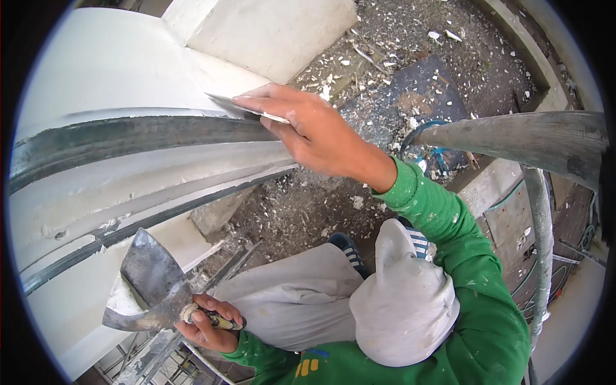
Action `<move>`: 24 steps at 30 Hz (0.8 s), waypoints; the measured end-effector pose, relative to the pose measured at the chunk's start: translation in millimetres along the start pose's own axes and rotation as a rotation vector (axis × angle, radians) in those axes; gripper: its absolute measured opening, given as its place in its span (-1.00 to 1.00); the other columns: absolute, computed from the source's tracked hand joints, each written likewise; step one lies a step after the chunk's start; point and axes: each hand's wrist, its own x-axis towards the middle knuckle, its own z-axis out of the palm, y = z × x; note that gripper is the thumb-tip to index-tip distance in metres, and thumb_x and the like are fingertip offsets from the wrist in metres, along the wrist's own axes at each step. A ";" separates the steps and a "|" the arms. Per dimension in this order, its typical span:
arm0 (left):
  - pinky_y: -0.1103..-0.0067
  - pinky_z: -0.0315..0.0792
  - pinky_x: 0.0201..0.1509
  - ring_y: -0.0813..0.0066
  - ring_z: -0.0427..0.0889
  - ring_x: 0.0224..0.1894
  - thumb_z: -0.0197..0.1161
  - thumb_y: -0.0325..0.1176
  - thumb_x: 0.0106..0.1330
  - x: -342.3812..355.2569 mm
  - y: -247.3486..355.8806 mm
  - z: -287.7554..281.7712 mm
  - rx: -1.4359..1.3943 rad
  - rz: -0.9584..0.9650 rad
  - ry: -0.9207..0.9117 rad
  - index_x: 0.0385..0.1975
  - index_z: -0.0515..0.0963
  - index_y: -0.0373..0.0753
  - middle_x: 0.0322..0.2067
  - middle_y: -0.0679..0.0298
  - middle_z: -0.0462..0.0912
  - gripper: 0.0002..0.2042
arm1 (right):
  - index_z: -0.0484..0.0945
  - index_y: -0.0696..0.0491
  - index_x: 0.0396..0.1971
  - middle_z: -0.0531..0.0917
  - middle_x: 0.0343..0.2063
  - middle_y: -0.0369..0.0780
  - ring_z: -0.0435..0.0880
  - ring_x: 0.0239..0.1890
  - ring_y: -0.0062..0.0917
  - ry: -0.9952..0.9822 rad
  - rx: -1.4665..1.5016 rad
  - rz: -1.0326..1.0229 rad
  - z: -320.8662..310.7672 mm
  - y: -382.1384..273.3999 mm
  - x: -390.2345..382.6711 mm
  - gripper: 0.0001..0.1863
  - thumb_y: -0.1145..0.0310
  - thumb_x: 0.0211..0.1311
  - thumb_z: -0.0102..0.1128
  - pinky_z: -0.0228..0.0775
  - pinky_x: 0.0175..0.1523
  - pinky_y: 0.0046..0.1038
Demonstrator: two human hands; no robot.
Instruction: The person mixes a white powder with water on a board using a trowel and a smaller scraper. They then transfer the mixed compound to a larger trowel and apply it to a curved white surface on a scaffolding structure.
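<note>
White wall (115, 58): right hand (321, 131) fingers pinch scraper (247, 108); left hand (208, 327) fingers grip trowel (151, 282)

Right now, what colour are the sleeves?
Green sleeves, with pale specks; the head view shows them best.

Single head view, worn on person's head, looking steeply down past white wall (96, 70) and scaffold rail (128, 138) to rubble-strewn floor (449, 58) far below. Hands close to lens. Fisheye bends edges; dark rim frames picture.

Floor (398, 38) — plaster chips (359, 61) scattered.
</note>
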 end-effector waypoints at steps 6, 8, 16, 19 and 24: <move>0.62 0.36 -0.81 0.45 0.46 -0.65 0.00 -0.40 0.45 0.1 5.9 20.9 0.115 -0.126 -0.082 -0.20 0.21 -0.36 -0.38 0.02 0.42 -0.83 | 0.59 0.06 0.02 0.63 -0.02 -0.15 0.61 0.06 -0.27 0.127 -0.174 -0.029 -40.2 -44.0 -40.5 -0.52 0.68 0.04 0.12 0.41 0.15 -0.23; 0.63 0.35 -0.67 0.50 0.45 -0.63 0.13 -0.46 0.39 -4.7 8.5 29.6 0.053 -0.276 -0.137 -0.15 0.32 -0.40 -0.39 0.03 0.52 -0.82 | 0.65 -0.02 -0.08 0.67 -0.07 -0.25 0.64 0.02 -0.36 0.160 -0.392 -0.128 -39.7 -59.8 -38.8 -0.58 0.57 -0.01 0.24 0.38 0.16 -0.22; 0.62 0.34 -0.67 0.55 0.36 -0.70 0.10 -0.50 0.36 -1.3 12.9 34.6 0.371 -0.224 -0.563 -0.15 0.36 -0.44 -0.49 0.10 0.48 -0.83 | 0.71 -0.31 -0.21 0.68 -0.10 -0.54 0.64 -0.03 -0.59 -0.041 -0.539 -0.491 -11.5 -97.9 -32.4 -0.74 0.23 0.03 0.30 0.08 0.34 -0.02; 0.64 0.29 -0.74 0.56 0.33 -0.72 0.06 -0.52 0.37 -10.9 15.8 35.5 0.244 -0.089 -0.309 -0.16 0.32 -0.44 -0.50 0.12 0.44 -0.85 | 0.70 -0.26 -0.22 0.67 -0.11 -0.54 0.62 -0.03 -0.67 -0.189 -0.492 -0.467 -6.1 -90.0 -40.7 -0.75 0.22 0.05 0.25 0.16 0.31 0.04; 0.65 0.25 -0.85 0.54 0.32 -0.73 0.02 -0.49 0.40 -13.0 19.6 24.1 0.042 0.045 0.072 -0.11 0.23 -0.39 -0.48 0.12 0.36 -0.82 | 0.66 -0.10 -0.06 0.67 -0.08 -0.38 0.63 0.00 -0.49 -0.107 -0.304 -0.163 -37.6 -51.2 -49.7 -0.55 0.50 -0.06 0.26 0.25 0.29 -0.06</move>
